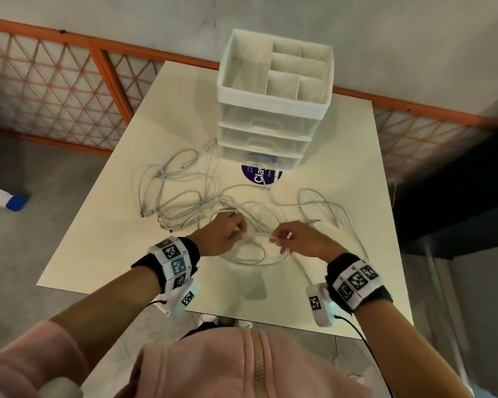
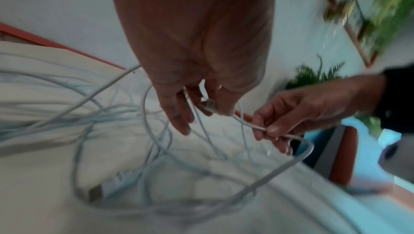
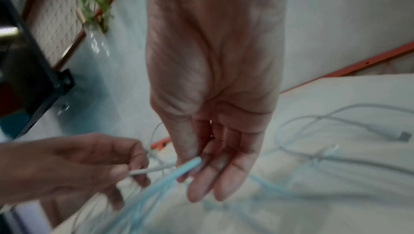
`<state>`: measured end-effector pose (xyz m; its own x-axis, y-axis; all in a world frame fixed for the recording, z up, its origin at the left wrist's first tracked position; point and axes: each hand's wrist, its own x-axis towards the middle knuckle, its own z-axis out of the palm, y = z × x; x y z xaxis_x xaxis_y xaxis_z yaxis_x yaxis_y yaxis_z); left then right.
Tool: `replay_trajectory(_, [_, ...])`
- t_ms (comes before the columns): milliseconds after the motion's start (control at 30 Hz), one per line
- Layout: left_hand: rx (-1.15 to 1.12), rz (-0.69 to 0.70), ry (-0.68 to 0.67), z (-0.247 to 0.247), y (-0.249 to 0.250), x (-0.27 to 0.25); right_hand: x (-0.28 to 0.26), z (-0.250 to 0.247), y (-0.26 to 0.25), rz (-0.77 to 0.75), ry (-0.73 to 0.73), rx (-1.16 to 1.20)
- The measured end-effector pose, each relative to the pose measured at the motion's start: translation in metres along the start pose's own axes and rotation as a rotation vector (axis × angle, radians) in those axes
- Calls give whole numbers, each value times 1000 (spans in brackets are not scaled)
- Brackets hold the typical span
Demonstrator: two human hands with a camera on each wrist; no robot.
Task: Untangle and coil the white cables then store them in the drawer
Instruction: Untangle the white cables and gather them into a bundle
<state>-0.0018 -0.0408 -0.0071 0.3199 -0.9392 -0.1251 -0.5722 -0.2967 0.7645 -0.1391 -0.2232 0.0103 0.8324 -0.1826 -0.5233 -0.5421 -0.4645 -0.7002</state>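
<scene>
Several white cables (image 1: 184, 196) lie tangled across the middle of the white table (image 1: 98, 254). My left hand (image 1: 238, 229) hovers over the near side of the tangle and pinches a cable end with its connector (image 2: 208, 104). My right hand (image 1: 279, 239) is close beside it and pinches a cable strand (image 3: 190, 165) between thumb and fingers. A loop (image 1: 250, 258) hangs under both hands onto the table. The white drawer unit (image 1: 270, 124) stands at the back of the table with all three drawers closed.
The unit's top tray (image 1: 227, 81) has open compartments. A round purple sticker (image 1: 259, 175) lies in front of the unit. More cable loops (image 1: 337, 214) trail to the right. An orange mesh fence (image 1: 55, 90) runs behind the table.
</scene>
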Motion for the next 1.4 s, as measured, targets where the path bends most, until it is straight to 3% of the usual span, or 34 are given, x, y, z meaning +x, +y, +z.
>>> replay_trajectory(167, [-652, -86, 132, -33, 52, 8, -25, -36, -35, -182, 261, 469])
replay_trajectory(267, [-823, -44, 204, -46, 70, 11, -29, -47, -49, -304, 391, 456])
replay_trajectory(367, [-994, -64, 278, -58, 74, 13, -29, -55, -58, -361, 427, 409])
replay_trajectory(467, [-1012, -72, 334, -73, 77, 15, -30, -58, -64, -376, 369, 364])
replay_trajectory(600, [-875, 60, 411, -95, 83, 21, -26, -52, -75, -409, 211, 366])
replay_trajectory(700, [-1068, 150, 410, -110, 86, 27, -17, -40, -71, -417, 11, 262])
replay_trajectory(767, [-1118, 203, 472, -123, 86, 26, -5, -29, -50, -321, -114, 70])
replay_trajectory(867, [-1064, 184, 627, -141, 77, 23, 7, -18, -9, -200, -159, -92])
replay_trajectory(1000, [-755, 159, 692, -139, 63, 12, 8, -32, -1, -157, 30, -77])
replay_trajectory(1067, [-513, 147, 630, -130, 57, 11, 5, -43, -19, -228, 131, -117])
replay_trajectory(1167, [-202, 132, 358, -113, 55, 14, -6, -58, -67, -395, 218, -117])
replay_trajectory(1233, [-3, 114, 270, -102, 60, 18, -20, -67, -104, -507, 300, -83])
replay_trajectory(1333, [115, 150, 365, -104, 72, 23, -37, -80, -139, -590, 375, 51])
replay_trajectory(1400, [120, 217, 493, -114, 77, 22, -37, -83, -139, -557, 333, 125])
